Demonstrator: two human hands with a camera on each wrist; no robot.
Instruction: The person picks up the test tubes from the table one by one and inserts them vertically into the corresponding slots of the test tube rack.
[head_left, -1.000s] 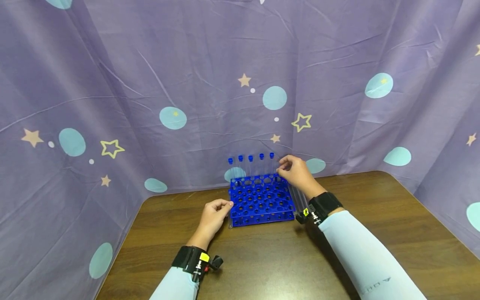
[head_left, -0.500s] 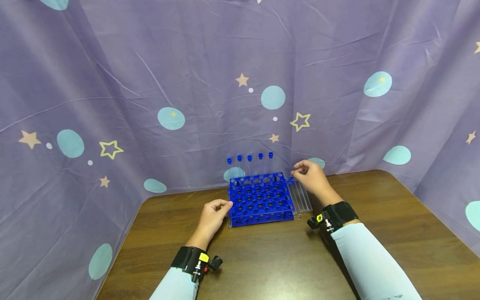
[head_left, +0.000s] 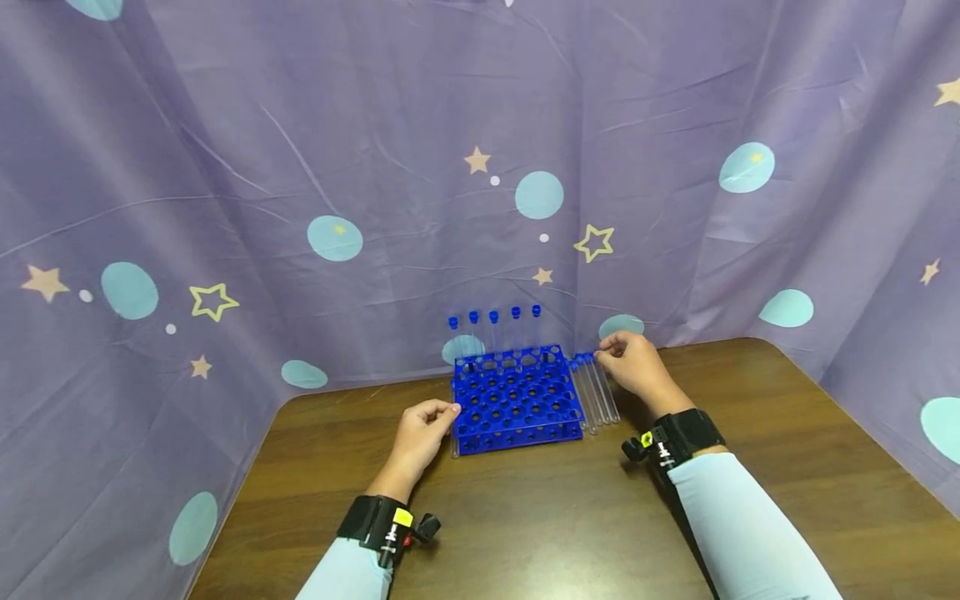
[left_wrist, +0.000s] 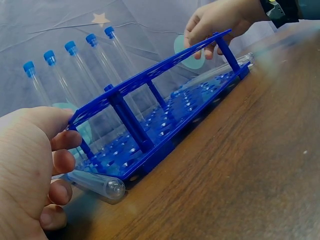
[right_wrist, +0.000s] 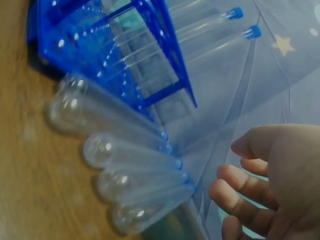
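Blue plastic test-tube rack [head_left: 504, 405], rectangular, in two perforated tiers, on the brown wood-grain surface [head_left: 525, 517]; the left hand [head_left: 418, 429] pinches its left edge. The right hand [head_left: 635, 363], fingers parted and holding nothing, is just past the rack's far right corner, the nearer hand to five clear, round-bottomed, blue-capped test tubes [right_wrist: 132, 156]. These lie beside the rack's right side, long axes roughly front to back, caps [right_wrist: 178, 163] toward its far corner, between rack and right hand.
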